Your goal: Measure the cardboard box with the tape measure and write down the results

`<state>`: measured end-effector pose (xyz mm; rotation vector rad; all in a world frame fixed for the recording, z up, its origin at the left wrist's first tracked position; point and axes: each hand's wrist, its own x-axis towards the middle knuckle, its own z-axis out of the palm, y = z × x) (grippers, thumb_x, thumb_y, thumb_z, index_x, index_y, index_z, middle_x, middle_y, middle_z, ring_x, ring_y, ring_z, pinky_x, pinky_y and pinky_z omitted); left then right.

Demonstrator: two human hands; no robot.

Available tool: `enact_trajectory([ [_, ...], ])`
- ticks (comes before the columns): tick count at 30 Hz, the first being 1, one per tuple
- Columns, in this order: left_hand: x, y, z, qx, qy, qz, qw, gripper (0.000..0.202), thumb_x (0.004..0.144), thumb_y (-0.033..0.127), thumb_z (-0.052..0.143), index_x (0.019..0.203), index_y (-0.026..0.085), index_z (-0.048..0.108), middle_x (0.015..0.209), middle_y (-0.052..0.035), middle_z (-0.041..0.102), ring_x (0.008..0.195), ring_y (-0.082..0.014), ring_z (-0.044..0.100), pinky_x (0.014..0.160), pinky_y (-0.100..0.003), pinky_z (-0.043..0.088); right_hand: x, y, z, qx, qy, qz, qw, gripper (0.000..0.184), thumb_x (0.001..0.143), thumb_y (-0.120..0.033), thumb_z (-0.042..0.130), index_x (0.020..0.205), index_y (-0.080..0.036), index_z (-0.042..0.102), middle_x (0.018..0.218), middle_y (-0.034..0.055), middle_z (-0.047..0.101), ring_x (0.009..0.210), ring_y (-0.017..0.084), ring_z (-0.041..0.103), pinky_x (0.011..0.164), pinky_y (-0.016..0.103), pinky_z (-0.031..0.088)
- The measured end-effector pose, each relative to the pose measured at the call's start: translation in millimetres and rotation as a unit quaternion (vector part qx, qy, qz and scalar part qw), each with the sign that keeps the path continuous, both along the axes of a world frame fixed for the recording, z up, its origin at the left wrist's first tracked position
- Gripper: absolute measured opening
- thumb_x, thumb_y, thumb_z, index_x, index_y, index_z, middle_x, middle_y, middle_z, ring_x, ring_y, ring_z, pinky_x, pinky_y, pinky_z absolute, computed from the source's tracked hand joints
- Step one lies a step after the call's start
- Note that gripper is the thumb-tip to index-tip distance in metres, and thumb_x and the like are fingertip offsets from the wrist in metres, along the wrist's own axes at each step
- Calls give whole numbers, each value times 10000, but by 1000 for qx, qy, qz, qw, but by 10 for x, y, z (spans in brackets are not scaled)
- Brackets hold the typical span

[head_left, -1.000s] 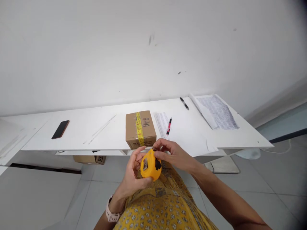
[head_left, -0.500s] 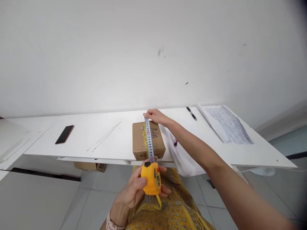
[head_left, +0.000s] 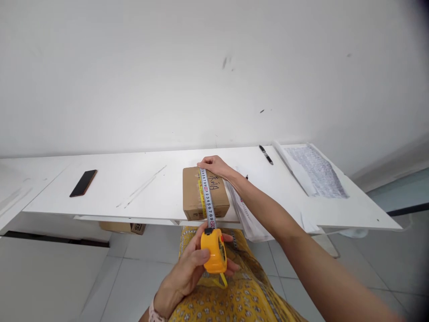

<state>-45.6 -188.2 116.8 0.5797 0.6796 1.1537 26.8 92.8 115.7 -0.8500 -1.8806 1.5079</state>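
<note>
My left hand [head_left: 192, 259] is wrapped round a yellow tape measure [head_left: 213, 251], held just off the front edge of the desk. Its white blade [head_left: 208, 197] runs out across the top of a small brown cardboard box [head_left: 191, 190], with numbers up to about 20 showing. At the box's far edge, my right hand [head_left: 213, 165] pinches the blade's far end, and the fingers hide that tip. Yellow tape and black handwriting mark the box top beside the blade.
The white desk [head_left: 140, 170] stands against a wall. A phone [head_left: 83, 183] lies at left, a black pen [head_left: 266, 154] and a written sheet [head_left: 315, 172] at right. Stacked papers [head_left: 250, 221] lie under my right arm. Another cardboard box [head_left: 119, 226] sits below the desk.
The far end of the blade has come down against the box's far top edge, my right hand lowering with it. The camera view has shifted slightly.
</note>
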Motion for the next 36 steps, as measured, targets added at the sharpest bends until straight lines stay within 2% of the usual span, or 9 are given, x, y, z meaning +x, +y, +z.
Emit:
enact_trajectory([
  [6,14,-14,1,-7,14,3,1000,735,794,460,748,1426,282,419,1305,-163,593,874,-321,744,769,-424,577,11,3,-15,-11,10,1,1000,405,700,-557,686,620,-187,541,623,-25,491,587,115,425,575,281,331],
  [12,-65,-28,-3,0,26,13,1000,701,786,444,749,1411,289,470,1285,-149,610,838,-305,744,721,-388,580,18,40,17,-2,3,2,1000,376,732,-515,671,622,-190,518,641,-14,519,602,120,443,590,285,345],
  [17,-500,-59,233,12,85,58,995,683,761,455,732,1378,217,561,1274,-168,621,678,-245,726,532,-297,560,328,9,318,28,69,-49,996,284,775,-438,667,697,-191,551,705,0,555,672,128,458,640,280,379],
  [20,-841,-23,388,36,117,118,985,622,778,455,684,1326,171,604,1098,-137,690,557,-185,691,450,-242,511,636,-246,526,24,105,-26,994,239,797,-391,678,738,-188,567,704,-13,529,640,109,433,639,273,371],
  [22,-1058,71,434,54,151,135,978,566,787,457,668,1268,160,630,1042,-122,706,510,-163,671,416,-224,487,806,-494,577,22,100,-17,995,225,823,-395,665,776,-192,580,684,-25,503,628,108,425,626,272,359],
  [25,-1329,320,407,63,208,117,969,532,770,467,685,1180,129,652,949,-122,728,476,-163,656,379,-214,460,937,-846,449,6,79,-20,997,239,861,-422,633,798,-200,572,683,-25,508,630,117,439,624,280,365],
  [30,-1537,728,261,33,254,120,959,481,783,468,647,1088,96,656,783,-96,735,367,-132,580,316,-189,354,911,-1101,-51,-17,76,-88,993,292,909,-478,570,802,-208,536,665,-28,502,623,126,436,610,285,345],
  [33,-1528,786,185,26,251,120,960,488,778,468,650,1091,94,653,758,-90,740,359,-130,572,319,-190,355,872,-1100,-214,-7,61,-104,993,308,931,-497,536,817,-211,529,663,-30,494,616,127,416,596,288,320],
  [36,-1490,747,134,42,242,100,964,500,795,479,645,1124,102,642,694,-76,732,386,-144,594,337,-189,384,856,-1072,-221,12,41,-81,996,308,939,-504,527,837,-214,532,671,-33,486,632,131,416,605,291,313],
])
